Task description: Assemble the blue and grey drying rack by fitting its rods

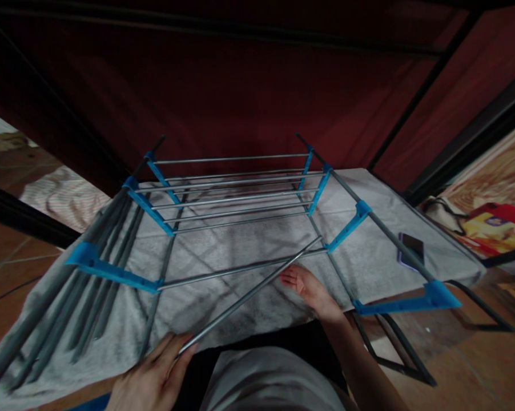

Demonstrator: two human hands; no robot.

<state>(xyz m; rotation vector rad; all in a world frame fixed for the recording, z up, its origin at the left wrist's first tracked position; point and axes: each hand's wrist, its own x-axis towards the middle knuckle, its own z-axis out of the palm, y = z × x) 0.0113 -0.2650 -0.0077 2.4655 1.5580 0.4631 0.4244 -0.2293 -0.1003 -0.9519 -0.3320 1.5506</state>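
Observation:
My left hand [157, 371] grips a thin metal rod [244, 298] near its lower end. The rod slants up and to the right, its far tip passing over a crossbar of the rack. My right hand [302, 284] is just below the upper part of the rod, fingers loosely extended and holding nothing; whether the fingertips touch the rod I cannot tell. In front of me lies a partly built rack of grey tubes with blue plastic brackets [116, 273]. Several thin bars span its far half, and one crossbar [236, 273] joins the nearer brackets.
Several loose grey tubes [86, 314] lie on the left of the grey cloth [249, 237]. A phone [410, 251] rests on the cloth at right, partly under a side tube. Dark bent tube legs [405, 357] stand at lower right. A red and yellow package [497, 225] sits beyond.

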